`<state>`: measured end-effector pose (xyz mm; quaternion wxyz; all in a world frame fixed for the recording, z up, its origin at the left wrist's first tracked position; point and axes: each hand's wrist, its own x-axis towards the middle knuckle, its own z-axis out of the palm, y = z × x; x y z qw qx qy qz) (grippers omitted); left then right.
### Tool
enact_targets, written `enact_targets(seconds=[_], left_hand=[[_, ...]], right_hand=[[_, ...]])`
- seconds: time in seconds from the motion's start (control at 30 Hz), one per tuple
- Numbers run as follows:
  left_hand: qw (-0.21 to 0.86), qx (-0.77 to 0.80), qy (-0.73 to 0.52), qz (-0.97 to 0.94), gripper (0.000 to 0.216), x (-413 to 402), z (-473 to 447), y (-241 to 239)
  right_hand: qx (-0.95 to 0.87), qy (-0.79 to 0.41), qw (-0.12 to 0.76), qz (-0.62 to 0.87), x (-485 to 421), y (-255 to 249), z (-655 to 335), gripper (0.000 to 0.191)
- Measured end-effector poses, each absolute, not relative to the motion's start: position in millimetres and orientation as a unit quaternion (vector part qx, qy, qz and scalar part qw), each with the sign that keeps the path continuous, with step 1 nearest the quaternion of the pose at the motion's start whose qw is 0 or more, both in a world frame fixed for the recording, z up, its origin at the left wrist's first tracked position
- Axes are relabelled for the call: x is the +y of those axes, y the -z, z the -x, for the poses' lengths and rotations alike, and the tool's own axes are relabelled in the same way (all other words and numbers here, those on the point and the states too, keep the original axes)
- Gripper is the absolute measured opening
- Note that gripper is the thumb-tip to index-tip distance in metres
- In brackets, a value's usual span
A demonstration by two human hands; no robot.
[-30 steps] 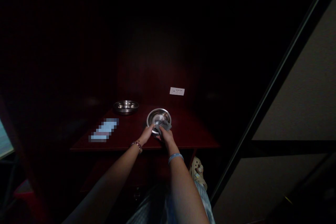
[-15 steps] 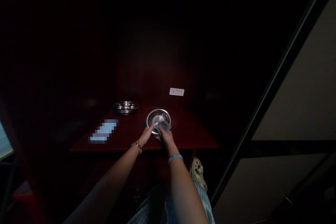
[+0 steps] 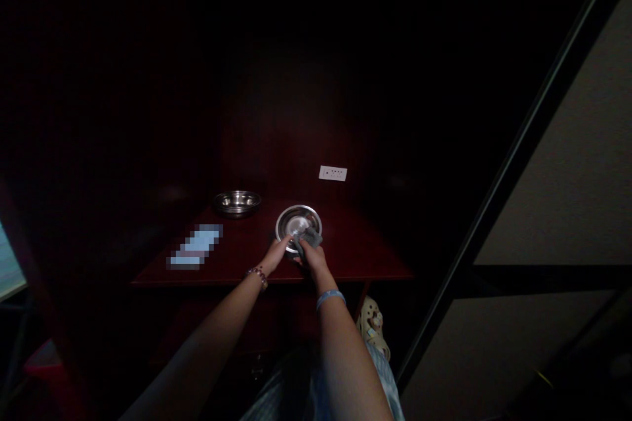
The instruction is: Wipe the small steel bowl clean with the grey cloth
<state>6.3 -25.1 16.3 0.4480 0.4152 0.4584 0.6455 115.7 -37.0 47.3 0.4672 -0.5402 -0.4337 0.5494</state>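
A shiny metal bowl (image 3: 298, 218) is tilted toward me above the front part of the dark red desk (image 3: 355, 250). My left hand (image 3: 277, 252) grips its near left rim, thumb on the inner edge. In my right hand (image 3: 313, 256) is a grey cloth (image 3: 310, 237), pinched over the bowl's near right rim and pressed against the metal. The fingers under the bowl are mostly hidden. Farther back on the left, a stack of metal bowls (image 3: 237, 204) rests on the desk, apart from both hands.
A blurred-out light blue rectangle (image 3: 196, 247) lies at the desk's left. On the back wall sits a white power socket (image 3: 333, 173). Below the desk's right end shows a beige clog (image 3: 371, 322). A red container (image 3: 47, 368) stands low at left; a pale panel (image 3: 557, 210) rises at right.
Almost nothing differs. Both hands keep their hold on the bowl and the cloth, with the cloth's folds slightly shifted at the rim.
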Motion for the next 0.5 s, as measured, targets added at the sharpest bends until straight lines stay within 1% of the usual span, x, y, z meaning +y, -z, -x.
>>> enact_targets(seconds=[0.17,0.5], left_hand=[[0.447,0.452,-0.653,-0.412,0.026,-24.1,-6.4,-15.8],[0.433,0.482,-0.643,-0.409,0.020,-29.0,-10.3,-22.7]], right_hand=[[-0.428,-0.549,0.465,0.547,-40.4,-50.3,-116.0,0.019],[-0.419,-0.549,0.459,0.559,-39.5,-51.4,-115.4,0.018]])
